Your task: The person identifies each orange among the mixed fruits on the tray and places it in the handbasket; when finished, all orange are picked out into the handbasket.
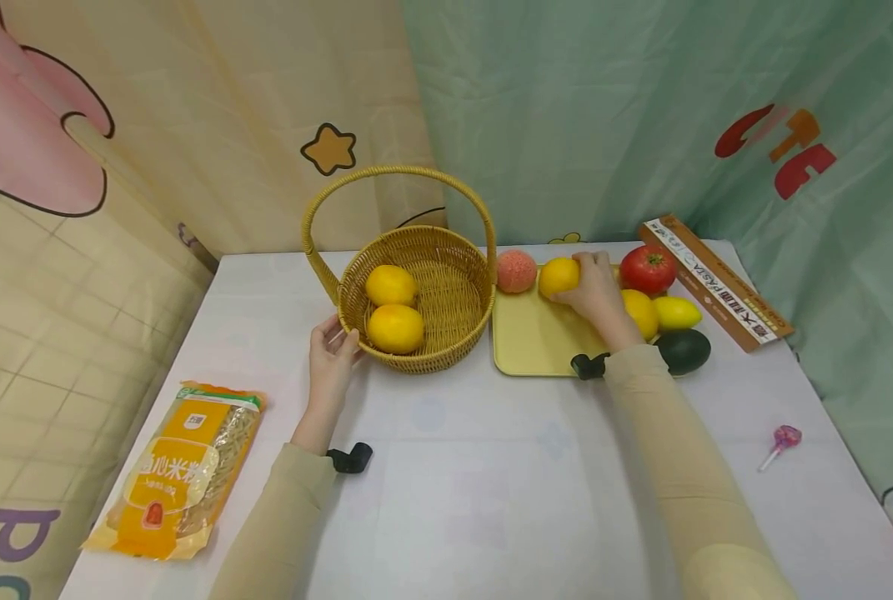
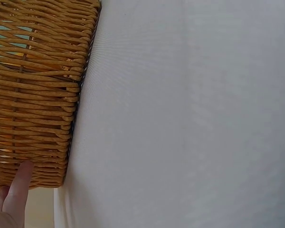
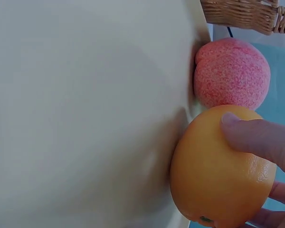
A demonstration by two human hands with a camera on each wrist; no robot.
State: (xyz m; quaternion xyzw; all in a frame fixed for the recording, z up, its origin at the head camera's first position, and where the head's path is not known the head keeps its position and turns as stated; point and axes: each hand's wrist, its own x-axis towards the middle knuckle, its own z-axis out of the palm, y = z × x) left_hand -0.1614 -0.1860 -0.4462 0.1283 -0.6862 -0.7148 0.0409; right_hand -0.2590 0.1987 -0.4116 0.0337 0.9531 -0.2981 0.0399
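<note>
My right hand (image 1: 594,292) grips an orange (image 1: 559,278) at the back of the pale yellow tray (image 1: 536,337); in the right wrist view the thumb lies across the orange (image 3: 223,166). Beside it is a pink, speckled peach (image 3: 232,73). My left hand (image 1: 331,358) touches the outer left side of the wicker basket (image 1: 449,296), near its rim. A straight fingertip (image 2: 24,168) rests against the woven wall in the left wrist view. Two yellow-orange fruits (image 1: 397,328) lie in the basket, whose tall handle (image 1: 399,170) stands upright.
Right of my right hand are a red fruit (image 1: 648,269), another yellow-orange fruit (image 1: 639,313), a lemon (image 1: 677,313) and a dark green avocado (image 1: 684,351). A long pasta box (image 1: 724,287) lies behind them. A lollipop (image 1: 787,437) is at right, a noodle bag (image 1: 179,471) at left.
</note>
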